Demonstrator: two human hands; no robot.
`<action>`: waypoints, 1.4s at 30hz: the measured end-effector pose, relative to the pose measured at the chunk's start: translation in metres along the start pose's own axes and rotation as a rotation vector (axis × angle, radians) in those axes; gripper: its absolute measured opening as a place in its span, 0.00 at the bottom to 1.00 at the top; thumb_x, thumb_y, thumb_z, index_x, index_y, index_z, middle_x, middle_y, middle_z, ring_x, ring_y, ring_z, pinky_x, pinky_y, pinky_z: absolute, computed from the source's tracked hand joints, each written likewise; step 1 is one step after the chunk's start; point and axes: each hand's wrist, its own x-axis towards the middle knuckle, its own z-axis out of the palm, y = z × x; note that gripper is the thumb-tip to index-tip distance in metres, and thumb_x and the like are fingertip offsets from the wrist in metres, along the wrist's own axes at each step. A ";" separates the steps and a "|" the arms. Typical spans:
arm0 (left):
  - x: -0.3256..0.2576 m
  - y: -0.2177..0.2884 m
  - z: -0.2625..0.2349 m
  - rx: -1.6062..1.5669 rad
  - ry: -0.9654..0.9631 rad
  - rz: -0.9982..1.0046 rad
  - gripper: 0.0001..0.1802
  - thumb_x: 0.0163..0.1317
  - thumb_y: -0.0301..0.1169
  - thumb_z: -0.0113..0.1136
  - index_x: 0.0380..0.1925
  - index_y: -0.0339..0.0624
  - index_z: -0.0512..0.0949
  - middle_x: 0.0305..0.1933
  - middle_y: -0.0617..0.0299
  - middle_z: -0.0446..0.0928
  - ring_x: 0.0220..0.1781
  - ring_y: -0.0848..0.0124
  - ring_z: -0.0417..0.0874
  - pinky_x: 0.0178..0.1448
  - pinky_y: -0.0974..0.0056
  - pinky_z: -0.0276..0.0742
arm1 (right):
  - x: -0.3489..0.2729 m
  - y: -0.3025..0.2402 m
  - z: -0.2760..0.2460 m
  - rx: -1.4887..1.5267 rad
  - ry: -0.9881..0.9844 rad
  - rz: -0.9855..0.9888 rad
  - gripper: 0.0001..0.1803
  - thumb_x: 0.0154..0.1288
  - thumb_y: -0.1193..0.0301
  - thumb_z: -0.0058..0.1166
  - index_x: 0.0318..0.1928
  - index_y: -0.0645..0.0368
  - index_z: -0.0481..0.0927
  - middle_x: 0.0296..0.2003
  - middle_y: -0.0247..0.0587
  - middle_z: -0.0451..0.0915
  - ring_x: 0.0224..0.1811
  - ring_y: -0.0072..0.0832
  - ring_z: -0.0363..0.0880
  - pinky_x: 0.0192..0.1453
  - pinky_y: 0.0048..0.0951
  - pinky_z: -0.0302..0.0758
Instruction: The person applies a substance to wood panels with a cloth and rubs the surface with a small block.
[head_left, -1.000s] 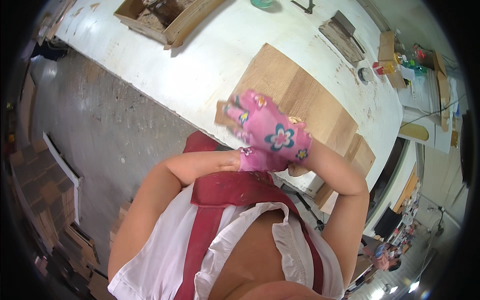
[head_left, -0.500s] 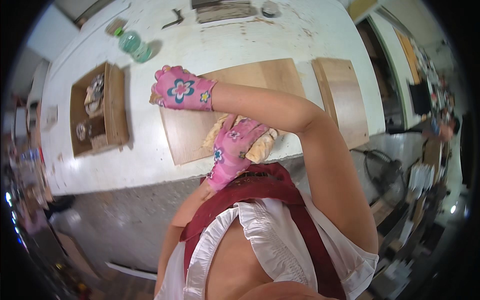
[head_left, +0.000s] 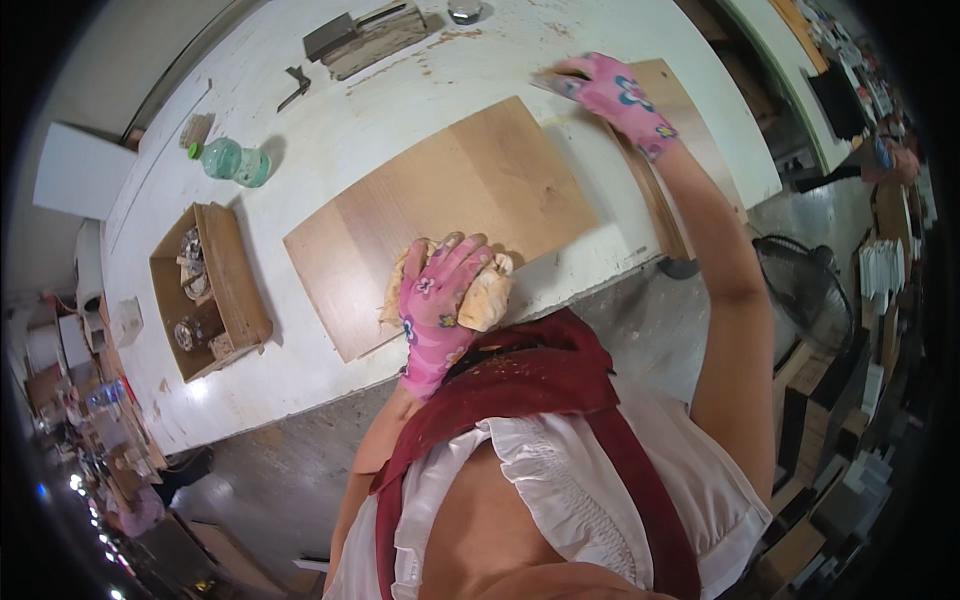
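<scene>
Far left on the white workbench [head_left: 400, 120] stands an open wooden box [head_left: 215, 290] of small parts, with a green plastic bottle [head_left: 232, 160] lying on its side just beyond it. Neither is touched, but both sit near the panel's left end; a wide stroke that way could knock the bottle into a roll.

My left hand [head_left: 437, 300], in a pink flowered glove, lies palm down with fingers spread over a tan cloth pad [head_left: 482, 296], pressing it onto the near edge of the wood panel [head_left: 450, 205]. The hand is flat on the pad, not closed around it. Risk: the pad sits right at the panel's near edge, close to the bench edge. A stroke toward my body could carry the pad off the panel, and the panel could slide on the smooth bench if unsupported.

My right hand [head_left: 610, 90], also gloved, is stretched out to the far right with its fingers flat on the bench surface, at the corner of a second panel [head_left: 690, 150] partly overhanging the bench. It grips nothing. Risk: with that arm fully extended, my balance is poor, and pressure there could tip the overhanging panel.
</scene>
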 end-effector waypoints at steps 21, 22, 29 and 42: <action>-0.006 -0.002 -0.001 -0.108 -0.062 -0.097 0.23 0.49 0.34 0.65 0.48 0.49 0.78 0.54 0.64 0.77 0.59 0.64 0.75 0.69 0.51 0.58 | -0.249 -0.019 0.016 0.181 -0.076 0.083 0.23 0.54 0.74 0.57 0.53 0.50 0.79 0.50 0.45 0.75 0.49 0.42 0.76 0.53 0.37 0.76; -0.008 -0.008 -0.005 -0.232 -0.074 -0.171 0.23 0.50 0.35 0.65 0.49 0.50 0.77 0.54 0.65 0.78 0.59 0.64 0.75 0.69 0.52 0.58 | -0.256 -0.021 0.018 0.209 -0.031 0.108 0.23 0.53 0.74 0.57 0.53 0.51 0.79 0.50 0.43 0.75 0.49 0.41 0.76 0.53 0.37 0.76; 0.015 -0.173 -0.054 -0.998 -0.029 -0.643 0.28 0.59 0.21 0.55 0.62 0.36 0.65 0.55 0.55 0.74 0.54 0.67 0.77 0.55 0.68 0.76 | -0.210 -0.036 0.032 -0.218 0.186 -0.143 0.25 0.51 0.73 0.59 0.54 0.49 0.77 0.53 0.39 0.74 0.57 0.37 0.70 0.61 0.38 0.67; 0.029 -0.173 -0.043 -1.077 -0.068 -0.390 0.36 0.45 0.09 0.57 0.60 0.35 0.67 0.51 0.61 0.76 0.51 0.72 0.77 0.55 0.70 0.74 | -0.168 -0.198 0.133 0.068 -0.070 -0.836 0.18 0.57 0.71 0.52 0.50 0.54 0.76 0.54 0.40 0.74 0.54 0.41 0.74 0.57 0.42 0.74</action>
